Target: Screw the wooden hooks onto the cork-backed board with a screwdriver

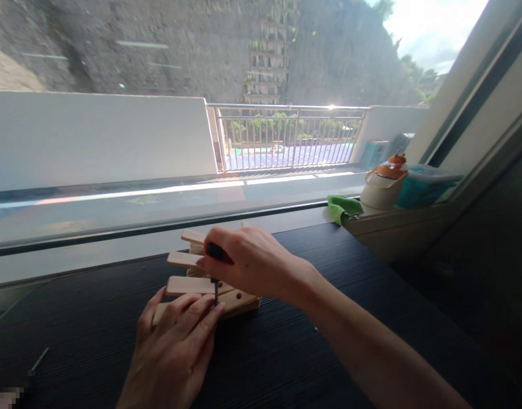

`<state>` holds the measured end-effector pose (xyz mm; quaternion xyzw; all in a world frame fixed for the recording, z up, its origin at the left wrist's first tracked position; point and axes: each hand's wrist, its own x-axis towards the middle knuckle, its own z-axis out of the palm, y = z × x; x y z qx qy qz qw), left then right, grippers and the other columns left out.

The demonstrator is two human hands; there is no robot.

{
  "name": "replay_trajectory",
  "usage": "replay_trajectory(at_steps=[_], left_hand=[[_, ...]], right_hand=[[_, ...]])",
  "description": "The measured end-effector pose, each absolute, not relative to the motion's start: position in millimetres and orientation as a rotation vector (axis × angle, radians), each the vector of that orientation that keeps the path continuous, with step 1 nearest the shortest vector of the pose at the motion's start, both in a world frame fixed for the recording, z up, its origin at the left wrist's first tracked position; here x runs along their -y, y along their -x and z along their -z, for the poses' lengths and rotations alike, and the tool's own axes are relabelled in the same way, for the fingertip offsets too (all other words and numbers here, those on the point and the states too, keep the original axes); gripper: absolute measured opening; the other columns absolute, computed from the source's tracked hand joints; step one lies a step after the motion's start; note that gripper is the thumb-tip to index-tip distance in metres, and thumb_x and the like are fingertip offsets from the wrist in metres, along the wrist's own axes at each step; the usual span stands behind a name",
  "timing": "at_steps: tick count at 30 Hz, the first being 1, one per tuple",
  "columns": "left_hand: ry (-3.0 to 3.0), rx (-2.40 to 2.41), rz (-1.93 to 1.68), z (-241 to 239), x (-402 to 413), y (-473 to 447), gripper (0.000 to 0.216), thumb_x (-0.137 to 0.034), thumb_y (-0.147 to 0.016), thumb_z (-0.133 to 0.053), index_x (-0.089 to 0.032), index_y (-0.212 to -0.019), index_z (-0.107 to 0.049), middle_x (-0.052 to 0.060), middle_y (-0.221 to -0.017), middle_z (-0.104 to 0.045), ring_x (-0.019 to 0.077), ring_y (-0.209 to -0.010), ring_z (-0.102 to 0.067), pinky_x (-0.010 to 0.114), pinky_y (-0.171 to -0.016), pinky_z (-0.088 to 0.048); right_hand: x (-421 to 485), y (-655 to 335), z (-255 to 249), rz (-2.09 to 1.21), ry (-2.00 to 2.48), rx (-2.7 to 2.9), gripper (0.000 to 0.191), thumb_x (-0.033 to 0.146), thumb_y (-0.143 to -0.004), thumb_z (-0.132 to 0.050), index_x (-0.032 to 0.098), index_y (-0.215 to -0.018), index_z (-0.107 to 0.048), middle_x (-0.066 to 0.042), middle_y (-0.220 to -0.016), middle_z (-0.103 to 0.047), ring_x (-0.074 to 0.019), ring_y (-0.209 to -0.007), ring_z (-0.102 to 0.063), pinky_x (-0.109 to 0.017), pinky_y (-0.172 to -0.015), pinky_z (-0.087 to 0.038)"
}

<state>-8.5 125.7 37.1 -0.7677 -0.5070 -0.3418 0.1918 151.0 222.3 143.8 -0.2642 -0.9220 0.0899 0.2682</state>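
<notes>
My right hand (254, 258) is wrapped round the black handle of a screwdriver (216, 291). Its thin shaft points down, and the tip meets a wooden slat (234, 301) right beside my left fingertips. My left hand (179, 335) lies over the near end of the wooden piece, gripping the nearest slat with the fingers pressed on top. Several pale slats fan out to the left from a rougher wooden block (195, 272); dark round spots show on the two nearest ones. My right hand covers part of the block and the farther slats.
A black wood-grain table (329, 267) carries the work. At the lower left lies a thin metal shaft (40, 361), its other end blurred out. Along the window sill are a green cloth (343, 209), a beige bottle (382, 187) with an orange top and a teal box (426, 187).
</notes>
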Motion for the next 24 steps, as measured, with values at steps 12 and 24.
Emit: replay_trajectory(at_steps=[12,24], left_hand=[[2.154,1.394,0.944,-39.5,-126.4,9.7,0.028,-0.027,-0.092,-0.045,-0.025,-0.100,-0.072,0.003,-0.099,-0.074,0.0227,-0.097,-0.060,0.048,-0.110,-0.025],[2.158,1.415,0.928,-37.4,-124.1,9.1,0.029,-0.027,-0.092,-0.044,-0.024,-0.101,-0.072,0.003,-0.099,-0.074,0.0225,-0.096,-0.060,0.049,-0.111,-0.025]], right_hand=[[-215.1,-153.2,-147.8,-0.152,0.676,2.554,0.026,0.043,-0.092,-0.050,0.019,-0.088,-0.059,0.002,-0.066,-0.058,-0.0098,-0.057,-0.044,-0.025,-0.055,-0.020],[-221.2,-139.5,-140.8,-0.293,0.749,2.521,0.029,0.047,-0.092,-0.048,0.019,-0.085,-0.056,0.003,-0.064,-0.058,-0.0098,-0.056,-0.046,-0.025,-0.057,-0.022]])
